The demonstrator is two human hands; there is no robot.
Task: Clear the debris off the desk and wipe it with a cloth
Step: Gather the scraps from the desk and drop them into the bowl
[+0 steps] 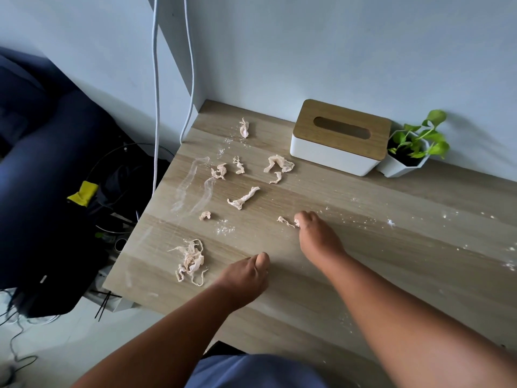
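Right now both hands are over the wooden bench, bare forearms reaching in from the lower edge. Right hand is out near the middle of the bench, fingers curled down, fingertips pinching one end of a small pale scrap that lies on the wood just left of it; grip closed on that scrap. Left hand is nearer the front edge, fingers curled under toward the surface, palm hidden; cannot tell whether its grip holds anything. Just left of it sits a tangled clump of debris, close by but not touching the hand.

More torn scraps are scattered over the left half of the bench: a long twisted strip, a tiny bit, a cluster further back, a larger crumpled piece near the tissue box, and one toward the back corner. White powder specks and smear marks show across the wood, more specks on the right side.

Tissue box, white with a wooden lid, stands at the back against the wall, with a small potted plant just right of it. White cables hang down at the bench's left edge.
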